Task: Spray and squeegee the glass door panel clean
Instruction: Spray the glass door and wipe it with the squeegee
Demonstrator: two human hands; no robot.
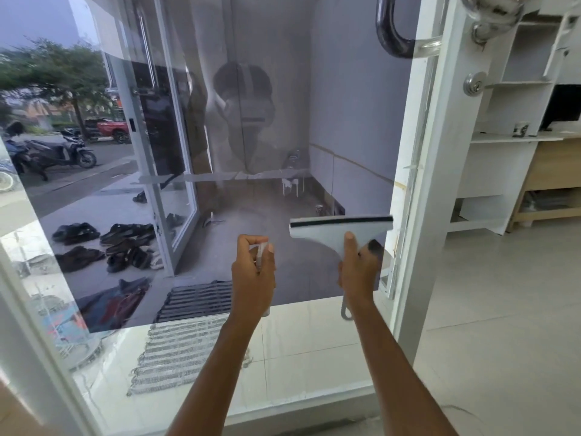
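Note:
The glass door panel [220, 121] fills the view ahead, set in a white frame [421, 190]. My left hand [253, 275] is closed around a small clear spray bottle [261, 250], held just in front of the lower glass, and a faint mist hangs on the pane above it. My right hand [358, 269] grips the handle of a white squeegee [339, 231]. Its black rubber blade is level and points up, close to the glass beside the right frame edge.
A dark curved door handle [390, 29] and a round lock [473, 84] sit at the upper right. White shelving and a wooden desk [534, 171] stand to the right on a tiled floor. Through the glass lie several shoes [107, 243] and a striped mat [195, 300].

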